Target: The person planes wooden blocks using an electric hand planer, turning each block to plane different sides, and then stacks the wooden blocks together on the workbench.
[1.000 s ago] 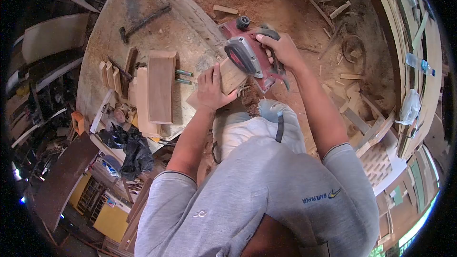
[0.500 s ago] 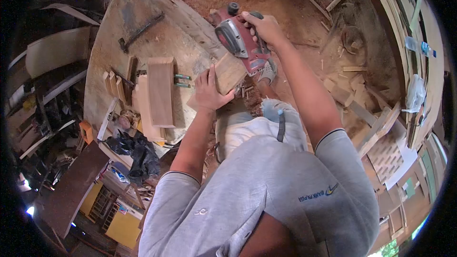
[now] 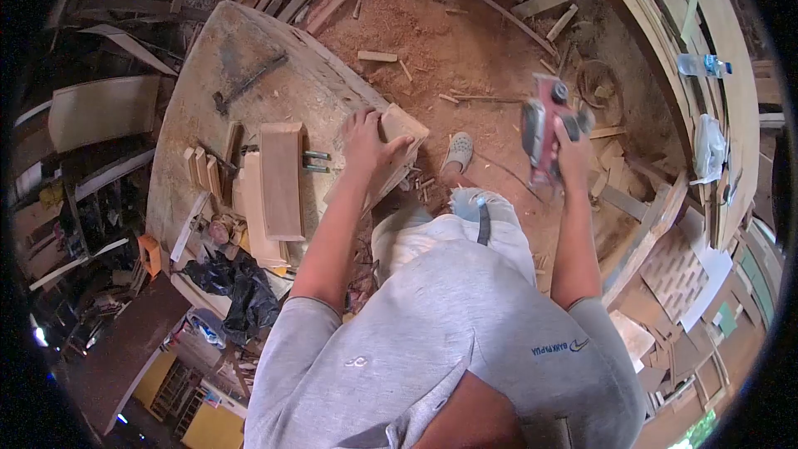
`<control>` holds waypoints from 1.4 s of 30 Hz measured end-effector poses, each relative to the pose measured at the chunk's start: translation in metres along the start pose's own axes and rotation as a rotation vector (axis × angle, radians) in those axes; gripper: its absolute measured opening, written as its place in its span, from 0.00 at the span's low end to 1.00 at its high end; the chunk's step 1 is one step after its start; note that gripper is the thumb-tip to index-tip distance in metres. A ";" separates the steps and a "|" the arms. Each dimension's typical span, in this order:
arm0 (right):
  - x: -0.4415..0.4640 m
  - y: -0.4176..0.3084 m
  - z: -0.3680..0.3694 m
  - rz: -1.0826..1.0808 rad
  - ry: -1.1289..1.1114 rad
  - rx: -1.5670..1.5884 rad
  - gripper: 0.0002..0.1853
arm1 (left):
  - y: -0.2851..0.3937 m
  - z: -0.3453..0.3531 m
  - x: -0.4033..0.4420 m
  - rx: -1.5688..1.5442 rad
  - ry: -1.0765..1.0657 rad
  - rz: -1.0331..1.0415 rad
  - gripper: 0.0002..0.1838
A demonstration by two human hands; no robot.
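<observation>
My right hand (image 3: 572, 152) is wrapped round the handle of a red power planer (image 3: 544, 131), held out to the right above the dusty floor and slightly blurred. At the workbench's right edge, my left hand (image 3: 370, 143) grips a light wooden block (image 3: 403, 126), thumb on its near side and fingers on its far side. Planer and block are well apart. Left of that hand, a brown wooden board (image 3: 282, 181) lies on the workbench (image 3: 320, 87), beside two green-tipped tools (image 3: 316, 161) and several small wood pieces (image 3: 201, 168).
A hammer (image 3: 249, 83) lies at the bench's far left. Black plastic (image 3: 241, 291) hangs by its near corner. Wood offcuts (image 3: 540, 4) litter the floor. Long boards (image 3: 665, 41), bearing a plastic bottle (image 3: 703, 66), stand at the right. My shoe (image 3: 457, 152) shows below.
The planer in my right hand has moved away from the block, to the right and nearer my body. My left hand stays on the block, whose top is now uncovered. The view has shifted slightly.
</observation>
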State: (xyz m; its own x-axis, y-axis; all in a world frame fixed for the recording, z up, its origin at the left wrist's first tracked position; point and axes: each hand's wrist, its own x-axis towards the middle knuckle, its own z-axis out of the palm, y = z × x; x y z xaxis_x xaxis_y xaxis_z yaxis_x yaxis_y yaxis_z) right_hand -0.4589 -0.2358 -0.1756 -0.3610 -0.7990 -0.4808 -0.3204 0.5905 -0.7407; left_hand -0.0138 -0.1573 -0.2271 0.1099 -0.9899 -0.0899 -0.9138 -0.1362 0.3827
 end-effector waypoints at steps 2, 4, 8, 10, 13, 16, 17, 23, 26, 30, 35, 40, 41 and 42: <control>-0.013 0.013 -0.033 -0.028 0.029 -0.051 0.23 | 0.005 -0.013 0.018 -0.117 -0.241 -0.171 0.51; -0.023 0.027 -0.057 -0.012 0.081 -0.070 0.23 | 0.012 -0.025 0.027 -0.235 -0.341 -0.266 0.47; -0.031 0.070 -0.086 0.030 0.117 -0.021 0.23 | 0.009 -0.032 0.008 -0.500 -0.319 -0.272 0.41; -0.032 0.078 -0.092 0.032 0.127 -0.014 0.23 | 0.016 -0.059 -0.003 -0.643 -0.304 -0.245 0.38; -0.035 0.082 -0.092 0.022 0.112 0.001 0.24 | 0.043 -0.136 -0.032 -0.831 -0.266 -0.193 0.30; -0.030 0.075 -0.081 -0.022 0.094 -0.037 0.25 | 0.061 -0.182 -0.073 -1.132 -0.012 -0.207 0.28; -0.026 0.072 -0.077 -0.042 0.092 -0.060 0.26 | 0.063 -0.190 -0.083 -1.226 0.055 -0.182 0.27; 0.010 0.066 -0.055 -0.178 -0.006 -0.105 0.26 | 0.115 -0.264 -0.122 -1.160 0.481 -0.011 0.28; 0.021 0.046 -0.045 -0.228 -0.034 -0.253 0.25 | 0.118 -0.277 -0.142 -1.187 0.627 0.037 0.29; 0.051 0.045 -0.027 -0.401 -0.072 -0.190 0.30 | 0.118 -0.290 -0.167 -1.142 0.822 0.087 0.24; 0.026 0.008 -0.022 -0.390 -0.162 -0.192 0.29 | 0.118 -0.295 -0.184 -1.245 0.896 0.055 0.22; 0.038 0.016 -0.016 -0.544 -0.184 -0.237 0.30 | 0.112 -0.296 -0.193 -1.211 0.922 -0.039 0.20; 0.039 0.018 -0.015 -0.539 -0.191 -0.237 0.30 | 0.113 -0.297 -0.193 -1.183 0.930 -0.059 0.20; 0.036 0.017 -0.016 -0.531 -0.197 -0.237 0.30 | 0.113 -0.297 -0.193 -1.155 0.936 -0.079 0.20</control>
State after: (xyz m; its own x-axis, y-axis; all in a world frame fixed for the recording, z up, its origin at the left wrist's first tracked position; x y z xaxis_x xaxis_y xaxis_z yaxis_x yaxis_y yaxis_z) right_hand -0.4914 -0.2527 -0.1985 0.0631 -0.9836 -0.1687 -0.6063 0.0965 -0.7894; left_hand -0.0219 0.0064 0.1070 0.7578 -0.5833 0.2924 -0.1351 0.2982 0.9449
